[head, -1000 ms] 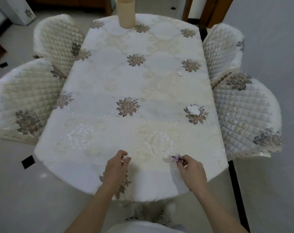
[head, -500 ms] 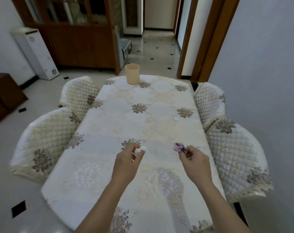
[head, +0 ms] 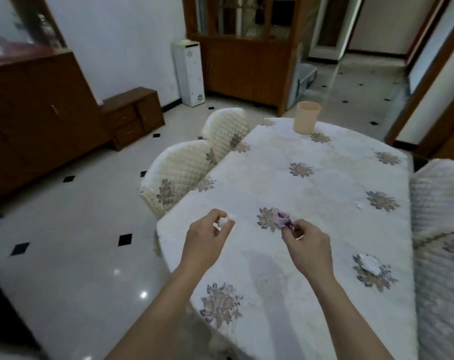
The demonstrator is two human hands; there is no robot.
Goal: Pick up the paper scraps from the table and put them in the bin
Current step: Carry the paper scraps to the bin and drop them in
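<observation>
A small white paper scrap (head: 223, 221) was pinched between the thumb and fingertips of the left hand (head: 204, 239), which was held just above the near-left part of the surface (head: 311, 193). A crumpled purple scrap (head: 283, 219) was clamped in the fingertips of the right hand (head: 307, 246), also raised over the surface. The 2 hands were apart from each other, each closed on its own scrap.

2 further scraps lay on the surface: 1 larger white scrap (head: 368, 263) on a flower motif near the right edge, and 1 smaller white scrap (head: 360, 204) farther along the same side. The likely bin was the beige bin (head: 307, 117) standing upright at the far end of the surface, well apart from both hands. Quilted chairs (head: 179, 172) stood along the left side.

Assessment: 2 scraps were secured and not yet deposited; 2 remained to be collected.

Risks from this position:
1. Both grips were fingertip pinches on light paper. A loosened pinch during the carry could drop a scrap onto the tiled floor (head: 72, 229).
2. The bin opening was narrow and far off. A release made short of the rim would return the scrap to the surface.
3. The white scraps blended with the pale cloth and could be overlooked.
</observation>
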